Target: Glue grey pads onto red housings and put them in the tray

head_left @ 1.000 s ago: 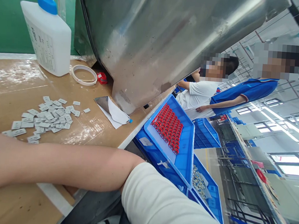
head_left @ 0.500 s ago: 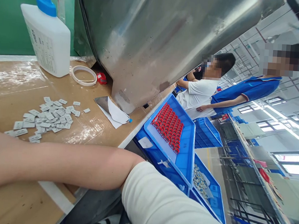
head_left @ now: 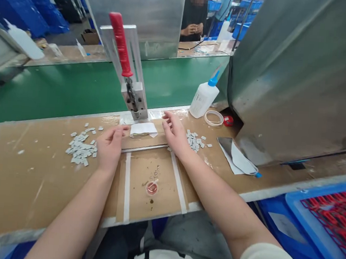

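My left hand (head_left: pixel 109 148) rests on the bench beside a pile of small grey rectangular pieces (head_left: pixel 83 149). Its thumb and forefinger are pressed together; whatever may lie between them is hidden. My right hand (head_left: pixel 175 135) is at the other end of a brown board (head_left: pixel 143 143), fingers apart and slightly bent, nothing visible in them. Between both hands lies a folded white paper (head_left: pixel 144 129), with something thin under its near edge. Directly behind it stands a toggle clamp with a red handle (head_left: pixel 121 45). A second pile of grey pieces (head_left: pixel 194 141) sits right of my right hand.
A small round dish (head_left: pixel 152 188) lies near the front edge. At the right are a white bottle (head_left: pixel 204 98), a tape roll (head_left: pixel 214 118), a red item (head_left: pixel 228 120), a folded sheet (head_left: pixel 236 156) and a blue crate (head_left: pixel 292 208) of red parts. A metal cabinet (head_left: pixel 297 75) rises there.
My view has swung left from the crates and two people to the bench in front. Both hands and the clamp now show; before, mainly one forearm was visible.
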The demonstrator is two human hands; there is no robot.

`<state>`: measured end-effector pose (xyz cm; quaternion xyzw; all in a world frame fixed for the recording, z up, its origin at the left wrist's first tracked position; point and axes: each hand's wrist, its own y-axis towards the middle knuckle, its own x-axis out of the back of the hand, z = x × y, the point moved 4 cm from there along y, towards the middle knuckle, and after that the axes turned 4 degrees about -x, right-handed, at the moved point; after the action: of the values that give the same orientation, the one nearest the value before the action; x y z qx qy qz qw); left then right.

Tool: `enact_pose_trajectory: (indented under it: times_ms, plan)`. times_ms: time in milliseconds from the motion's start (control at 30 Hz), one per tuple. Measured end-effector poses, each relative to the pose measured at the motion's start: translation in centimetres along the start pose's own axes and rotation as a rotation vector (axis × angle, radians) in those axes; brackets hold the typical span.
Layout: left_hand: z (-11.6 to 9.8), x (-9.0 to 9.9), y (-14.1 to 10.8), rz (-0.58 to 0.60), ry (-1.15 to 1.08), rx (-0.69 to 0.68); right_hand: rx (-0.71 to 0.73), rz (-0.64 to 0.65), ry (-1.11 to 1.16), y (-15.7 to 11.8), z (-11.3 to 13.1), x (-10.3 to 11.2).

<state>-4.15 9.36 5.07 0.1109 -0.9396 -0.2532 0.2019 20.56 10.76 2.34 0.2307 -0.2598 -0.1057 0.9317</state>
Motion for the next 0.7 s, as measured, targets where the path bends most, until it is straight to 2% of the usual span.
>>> enact_pose_trajectory:
  times_ms: [100, 167, 267, 400, 567, 700]
  plan:
    - [0.6, -1.6, 0.2, 0.282, 0.274, -0.181, 0.066, 0.223, -0.223, -0.5, 0.3, -1.2]
    - [1.3, -2.5, 0.0, 0.436, 0.395, -0.24, 0.088, 0.317, -0.346, -0.9, 0.4, -2.1]
    - [1.9, -3.1, -0.3, 0.553, 0.515, -0.253, 0.108, 0.371, -0.426, -1.4, 0.7, -2.9]
    - [1.3, -3.0, -0.8, 0.563, 0.583, -0.262, 0.15, 0.367, -0.46, -2.1, 1.1, -3.1]
    - [1.1, -2.8, -1.1, 0.568, 0.538, -0.219, 0.197, 0.382, -0.493, -2.5, 0.8, -3.0]
    - [1.2, -2.2, -0.8, 0.457, 0.45, -0.222, 0.192, 0.322, -0.437, -2.1, 1.4, -2.5]
